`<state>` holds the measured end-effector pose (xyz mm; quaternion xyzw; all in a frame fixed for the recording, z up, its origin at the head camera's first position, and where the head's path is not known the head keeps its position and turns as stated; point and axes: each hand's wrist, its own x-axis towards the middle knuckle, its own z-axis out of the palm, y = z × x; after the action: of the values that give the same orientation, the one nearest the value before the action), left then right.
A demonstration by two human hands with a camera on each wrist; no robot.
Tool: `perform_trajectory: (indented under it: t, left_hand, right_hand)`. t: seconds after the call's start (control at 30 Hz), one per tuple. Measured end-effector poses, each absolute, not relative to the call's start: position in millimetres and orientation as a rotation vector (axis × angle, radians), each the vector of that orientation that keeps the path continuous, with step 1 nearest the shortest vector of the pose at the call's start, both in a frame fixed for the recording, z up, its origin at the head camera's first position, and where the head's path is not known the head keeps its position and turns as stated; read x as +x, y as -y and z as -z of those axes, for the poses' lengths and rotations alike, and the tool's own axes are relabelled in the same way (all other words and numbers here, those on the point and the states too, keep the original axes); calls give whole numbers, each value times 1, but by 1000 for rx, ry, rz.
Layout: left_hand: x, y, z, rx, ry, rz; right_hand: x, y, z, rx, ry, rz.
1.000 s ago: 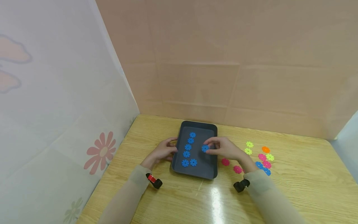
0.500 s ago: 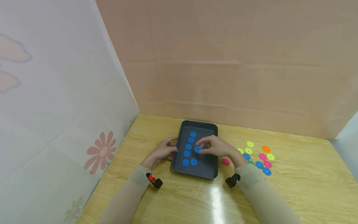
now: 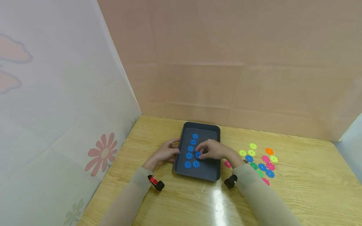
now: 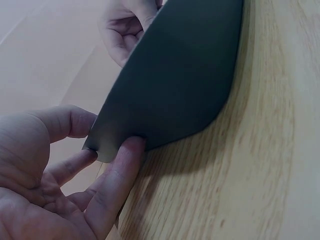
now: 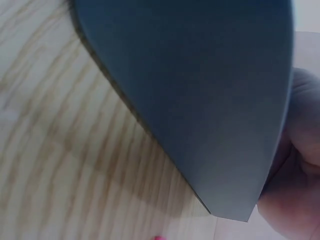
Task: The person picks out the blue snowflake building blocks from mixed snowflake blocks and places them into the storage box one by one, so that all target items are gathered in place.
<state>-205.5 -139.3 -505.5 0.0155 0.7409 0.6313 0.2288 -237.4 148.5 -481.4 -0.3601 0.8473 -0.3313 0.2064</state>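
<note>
A dark grey rectangular tray lies on the wooden table, several blue notched plastic discs flat inside it. They form a column down its left half, with one more disc beside the bottom one. My right hand reaches over the tray's right rim and pinches a blue notched disc just above that lone disc. At the tray's left side, my left hand grips the edge. In the left wrist view its fingers touch the rim and outer wall. The tray wall hides the right fingertips in the right wrist view.
To the tray's right, loose notched discs lie scattered: yellow, pink, blue, green and orange. A brown wall covering rises behind the table, and a white flowered one stands left.
My right hand has moved left and slightly toward me inside the tray, bringing the blue disc near the column. My left hand stays at the tray's edge.
</note>
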Motion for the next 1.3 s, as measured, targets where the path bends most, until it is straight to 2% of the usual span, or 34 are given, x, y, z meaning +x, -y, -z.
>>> perform_trajectory:
  t: [0.6,1.3]
  left_hand:
    - [-204,139,503,57,-2037,-1748]
    - [-203,139,504,49,-2047,-1746]
  right_hand:
    - [-240,-150,482,-989,-2377,919]
    - [-230,-187,452,-863,-2462,992]
